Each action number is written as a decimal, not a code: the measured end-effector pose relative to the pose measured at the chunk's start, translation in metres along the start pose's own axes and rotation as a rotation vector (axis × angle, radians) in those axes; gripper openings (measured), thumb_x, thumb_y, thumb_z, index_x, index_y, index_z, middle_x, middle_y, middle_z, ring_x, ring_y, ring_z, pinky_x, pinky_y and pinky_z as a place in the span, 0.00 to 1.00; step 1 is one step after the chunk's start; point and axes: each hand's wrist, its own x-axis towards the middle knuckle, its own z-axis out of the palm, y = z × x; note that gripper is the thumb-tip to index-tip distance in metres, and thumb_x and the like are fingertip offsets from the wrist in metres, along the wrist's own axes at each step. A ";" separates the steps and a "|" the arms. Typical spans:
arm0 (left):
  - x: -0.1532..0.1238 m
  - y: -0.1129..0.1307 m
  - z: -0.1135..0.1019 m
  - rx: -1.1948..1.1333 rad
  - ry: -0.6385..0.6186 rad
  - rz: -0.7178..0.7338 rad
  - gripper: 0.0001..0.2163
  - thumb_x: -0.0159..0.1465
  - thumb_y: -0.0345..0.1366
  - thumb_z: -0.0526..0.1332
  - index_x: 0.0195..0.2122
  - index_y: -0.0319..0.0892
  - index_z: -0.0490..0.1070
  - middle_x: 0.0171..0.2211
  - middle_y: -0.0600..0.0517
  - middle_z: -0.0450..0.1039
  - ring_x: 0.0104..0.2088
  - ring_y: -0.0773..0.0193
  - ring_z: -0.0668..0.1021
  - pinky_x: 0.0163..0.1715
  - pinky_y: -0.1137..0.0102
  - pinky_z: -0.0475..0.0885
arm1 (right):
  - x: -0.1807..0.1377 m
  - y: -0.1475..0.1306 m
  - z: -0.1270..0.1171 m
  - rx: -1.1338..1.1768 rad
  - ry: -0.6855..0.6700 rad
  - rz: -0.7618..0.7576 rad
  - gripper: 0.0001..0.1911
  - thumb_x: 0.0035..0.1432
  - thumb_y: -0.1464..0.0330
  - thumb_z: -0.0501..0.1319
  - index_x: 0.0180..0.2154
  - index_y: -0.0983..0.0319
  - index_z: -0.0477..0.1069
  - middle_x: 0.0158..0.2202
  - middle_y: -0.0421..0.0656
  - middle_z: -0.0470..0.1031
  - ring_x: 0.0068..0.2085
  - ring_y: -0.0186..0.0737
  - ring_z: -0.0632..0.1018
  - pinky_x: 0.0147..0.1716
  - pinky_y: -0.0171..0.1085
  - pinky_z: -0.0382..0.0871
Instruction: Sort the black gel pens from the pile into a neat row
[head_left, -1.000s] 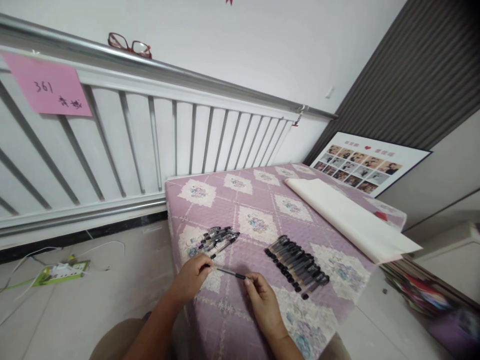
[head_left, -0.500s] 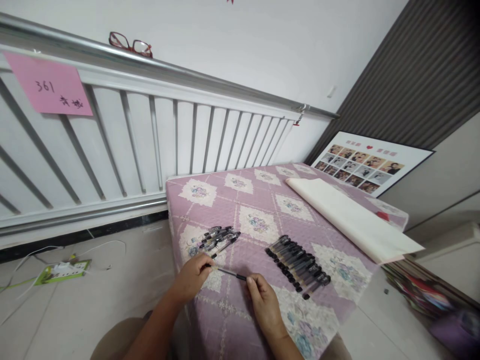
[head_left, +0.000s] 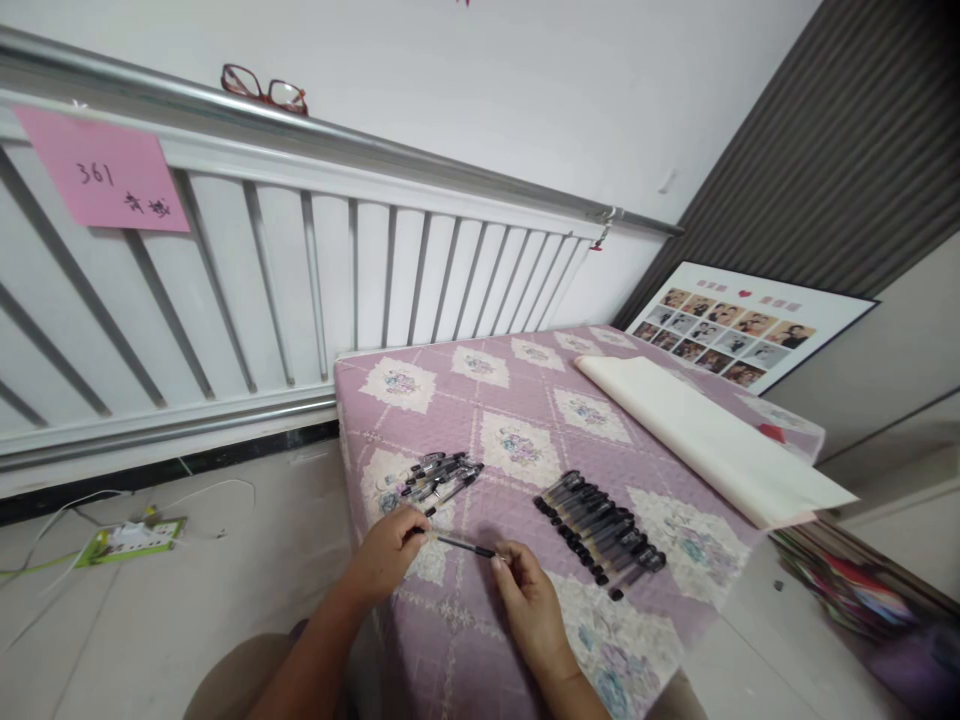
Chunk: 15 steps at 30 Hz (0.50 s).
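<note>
A slim pen [head_left: 463,545] with a black grip section is held between my two hands, above the front of the purple patterned cover. My left hand [head_left: 391,556] pinches its left end, with the fingertips closed. At the other end, my right hand [head_left: 527,600] has thumb and fingers closed on the dark tip; the very end is hidden by the fingers. Just beyond my left hand lies a loose pile of black-capped pens [head_left: 442,474]. To the right of my right hand, several similar pens [head_left: 600,530] lie side by side in a slanting row.
A cream rolled sheet [head_left: 697,435] lies across the right of the purple cover [head_left: 517,375]. Behind stands a white radiator [head_left: 375,270] with a pink note [head_left: 105,170] and red glasses [head_left: 264,90] on its pipe. On the floor at left is a power strip [head_left: 135,540] with cables.
The fingers of my right hand have shifted slightly on the pen's end. The whole view has moved a little; the pile and the row lie as before.
</note>
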 end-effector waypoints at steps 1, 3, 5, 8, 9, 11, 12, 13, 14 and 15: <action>0.000 0.000 0.000 0.001 0.001 -0.001 0.06 0.58 0.29 0.54 0.34 0.44 0.69 0.34 0.53 0.71 0.37 0.63 0.72 0.40 0.70 0.65 | 0.000 0.000 0.000 -0.005 -0.006 -0.002 0.13 0.55 0.57 0.57 0.33 0.60 0.69 0.27 0.39 0.71 0.30 0.39 0.71 0.30 0.34 0.66; 0.000 0.000 0.000 0.004 -0.003 -0.006 0.07 0.58 0.29 0.54 0.34 0.44 0.69 0.35 0.53 0.71 0.37 0.63 0.72 0.40 0.70 0.65 | 0.000 0.000 0.000 -0.032 -0.020 -0.002 0.13 0.56 0.57 0.56 0.27 0.60 0.68 0.23 0.38 0.68 0.27 0.37 0.69 0.28 0.33 0.65; 0.000 0.000 0.000 0.001 -0.004 -0.010 0.07 0.57 0.30 0.54 0.34 0.44 0.69 0.35 0.53 0.71 0.37 0.63 0.72 0.40 0.70 0.65 | -0.001 0.000 -0.001 -0.054 -0.026 0.002 0.15 0.57 0.57 0.55 0.24 0.60 0.66 0.21 0.37 0.66 0.26 0.37 0.68 0.27 0.33 0.64; 0.000 -0.001 0.000 -0.011 0.000 -0.009 0.06 0.58 0.30 0.54 0.34 0.44 0.69 0.35 0.53 0.71 0.37 0.63 0.72 0.40 0.70 0.65 | -0.001 0.001 0.000 -0.037 -0.014 0.006 0.14 0.58 0.57 0.55 0.29 0.60 0.68 0.24 0.39 0.69 0.28 0.38 0.70 0.30 0.33 0.65; 0.000 -0.001 0.000 -0.013 0.003 -0.008 0.06 0.58 0.30 0.54 0.34 0.44 0.69 0.35 0.53 0.71 0.37 0.63 0.73 0.40 0.70 0.65 | -0.001 0.001 0.000 -0.021 -0.007 0.001 0.13 0.57 0.57 0.55 0.32 0.60 0.69 0.26 0.40 0.70 0.30 0.39 0.71 0.31 0.34 0.66; 0.000 -0.002 0.001 -0.012 0.004 -0.008 0.06 0.58 0.31 0.54 0.34 0.44 0.69 0.35 0.53 0.71 0.37 0.63 0.73 0.40 0.70 0.65 | -0.001 0.001 0.000 -0.005 -0.004 -0.009 0.13 0.56 0.58 0.56 0.35 0.60 0.69 0.29 0.40 0.72 0.31 0.39 0.72 0.32 0.34 0.66; 0.000 -0.002 0.001 -0.011 0.004 -0.009 0.06 0.58 0.31 0.54 0.34 0.44 0.69 0.35 0.53 0.72 0.37 0.63 0.73 0.40 0.69 0.65 | -0.001 0.001 0.001 -0.010 -0.011 -0.010 0.12 0.56 0.58 0.56 0.34 0.60 0.69 0.28 0.40 0.71 0.30 0.39 0.72 0.31 0.34 0.66; 0.000 -0.002 0.001 -0.010 0.002 -0.009 0.06 0.58 0.31 0.54 0.34 0.44 0.69 0.35 0.53 0.72 0.37 0.63 0.73 0.40 0.69 0.65 | -0.001 0.001 0.001 -0.022 -0.019 -0.008 0.12 0.57 0.58 0.56 0.31 0.60 0.68 0.26 0.39 0.70 0.29 0.38 0.71 0.30 0.33 0.66; 0.000 -0.002 0.001 -0.010 0.002 -0.009 0.06 0.58 0.31 0.54 0.35 0.44 0.69 0.35 0.53 0.72 0.37 0.63 0.73 0.40 0.69 0.65 | -0.001 0.001 0.000 -0.037 -0.029 -0.004 0.13 0.57 0.58 0.56 0.29 0.60 0.68 0.24 0.38 0.68 0.28 0.37 0.70 0.29 0.33 0.65; 0.000 -0.003 0.001 -0.012 0.002 -0.008 0.06 0.58 0.31 0.54 0.35 0.44 0.69 0.35 0.53 0.72 0.37 0.63 0.73 0.40 0.69 0.65 | -0.001 0.001 0.000 -0.050 -0.036 -0.002 0.14 0.58 0.58 0.55 0.27 0.60 0.67 0.23 0.37 0.67 0.27 0.37 0.69 0.28 0.33 0.64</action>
